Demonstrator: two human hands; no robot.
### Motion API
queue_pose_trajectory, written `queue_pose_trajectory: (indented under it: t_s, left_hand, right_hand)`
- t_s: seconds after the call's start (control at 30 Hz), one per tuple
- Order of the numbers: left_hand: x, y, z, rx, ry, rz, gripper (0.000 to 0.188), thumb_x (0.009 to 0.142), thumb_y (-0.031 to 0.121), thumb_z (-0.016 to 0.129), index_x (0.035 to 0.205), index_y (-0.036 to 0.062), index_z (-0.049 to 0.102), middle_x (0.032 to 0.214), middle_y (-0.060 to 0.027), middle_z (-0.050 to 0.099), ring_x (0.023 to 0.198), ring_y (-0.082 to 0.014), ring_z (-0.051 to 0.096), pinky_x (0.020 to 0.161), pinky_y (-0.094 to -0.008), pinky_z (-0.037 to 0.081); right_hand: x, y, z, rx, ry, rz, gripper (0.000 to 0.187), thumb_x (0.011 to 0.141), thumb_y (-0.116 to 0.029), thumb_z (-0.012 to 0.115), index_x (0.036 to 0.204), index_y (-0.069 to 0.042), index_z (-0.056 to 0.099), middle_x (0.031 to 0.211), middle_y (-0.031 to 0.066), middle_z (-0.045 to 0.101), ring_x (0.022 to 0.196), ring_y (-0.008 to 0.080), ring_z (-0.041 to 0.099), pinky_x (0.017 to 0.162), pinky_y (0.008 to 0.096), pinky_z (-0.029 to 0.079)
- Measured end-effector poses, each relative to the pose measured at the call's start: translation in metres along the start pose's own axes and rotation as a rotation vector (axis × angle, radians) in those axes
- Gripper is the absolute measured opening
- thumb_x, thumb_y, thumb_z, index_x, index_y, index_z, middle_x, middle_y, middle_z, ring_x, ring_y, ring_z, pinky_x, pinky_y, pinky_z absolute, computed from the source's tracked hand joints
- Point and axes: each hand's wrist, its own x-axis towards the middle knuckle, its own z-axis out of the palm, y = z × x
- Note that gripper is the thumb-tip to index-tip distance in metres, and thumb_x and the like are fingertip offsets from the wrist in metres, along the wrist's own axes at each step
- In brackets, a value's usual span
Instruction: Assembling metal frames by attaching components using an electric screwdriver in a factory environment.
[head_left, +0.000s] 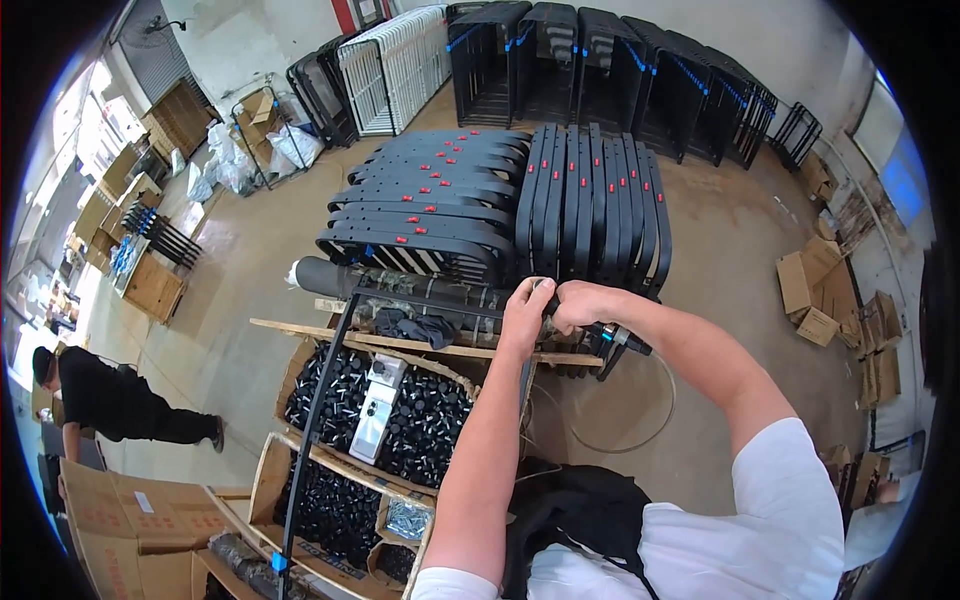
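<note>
A black metal tube frame (318,410) lies across the bench in front of me, with a blue clip (279,562) low on its left leg. At its far right corner my left hand (524,312) is closed, thumb up, around the tube; the fingertips are partly hidden. Right beside it, my right hand (583,306) is wrapped around a black power screwdriver (626,339) with a blue ring. The tool's tip is hidden between my hands. A thin hose (672,400) loops down to the floor near the tool.
Wooden bins of black-headed bolts (425,425) stand below the frame, a silver-white device (379,408) on top. Beyond are stacked black frames (420,200) with red pieces and upright ones (595,215). Cardboard boxes (815,285) lie right. A person in black (120,400) is at left.
</note>
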Motion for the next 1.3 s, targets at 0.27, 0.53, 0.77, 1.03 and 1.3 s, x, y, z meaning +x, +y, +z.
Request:
queue_pose_trajectory:
  t_s: [0.27, 0.53, 0.77, 1.03, 1.3]
  left_hand:
    - [0.001, 0.014, -0.009, -0.024, 0.038, 0.03, 0.027, 0.105, 0.027, 0.07, 0.114, 0.0016, 0.073, 0.103, -0.0001, 0.069, 0.096, -0.0096, 0.059, 0.086, -0.0288, 0.049]
    - [-0.042, 0.093, -0.006, 0.149, 0.108, 0.246, 0.021, 0.105, 0.021, 0.068, 0.108, 0.0011, 0.073, 0.095, 0.0029, 0.066, 0.088, -0.0065, 0.055, 0.079, -0.0258, 0.047]
    - [-0.046, 0.109, -0.094, 0.155, 0.34, 0.245, 0.021, 0.104, 0.021, 0.064, 0.105, 0.0014, 0.073, 0.096, -0.0007, 0.069, 0.09, -0.0103, 0.059, 0.085, -0.0273, 0.048]
    - [-0.022, 0.143, -0.22, 0.071, 0.59, 0.256, 0.019, 0.104, 0.02, 0.063, 0.102, 0.0028, 0.071, 0.1, -0.0018, 0.067, 0.097, -0.014, 0.06, 0.09, -0.0307, 0.048]
    - [0.058, 0.214, -0.3, -0.042, 0.61, 0.223, 0.025, 0.106, 0.027, 0.064, 0.1, 0.0037, 0.071, 0.096, -0.003, 0.067, 0.09, -0.0145, 0.062, 0.084, -0.0331, 0.051]
  right_hand:
    - [-0.002, -0.024, 0.008, -0.101, 0.041, 0.031, 0.03, 0.072, -0.016, 0.072, 0.086, 0.01, 0.076, 0.086, 0.0217, 0.077, 0.078, 0.0304, 0.075, 0.07, 0.0429, 0.058]
    - [-0.058, -0.098, 0.004, -0.343, 0.127, -0.023, 0.026, 0.08, -0.024, 0.063, 0.081, -0.004, 0.079, 0.068, 0.012, 0.076, 0.082, 0.0292, 0.08, 0.081, 0.0439, 0.062]
    - [0.023, -0.138, 0.043, -0.329, 0.147, -0.359, 0.045, 0.083, -0.039, 0.07, 0.092, 0.004, 0.079, 0.092, 0.026, 0.078, 0.092, 0.042, 0.078, 0.082, 0.0499, 0.062]
    - [0.137, -0.227, 0.061, -0.262, 0.028, -0.56, 0.034, 0.082, -0.036, 0.068, 0.081, -0.003, 0.08, 0.072, 0.0151, 0.076, 0.079, 0.0334, 0.079, 0.08, 0.0466, 0.062]
    - [0.223, -0.331, 0.019, -0.356, -0.052, -0.501, 0.032, 0.087, -0.031, 0.063, 0.077, -0.004, 0.075, 0.07, 0.0078, 0.076, 0.063, 0.0241, 0.076, 0.071, 0.0385, 0.061]
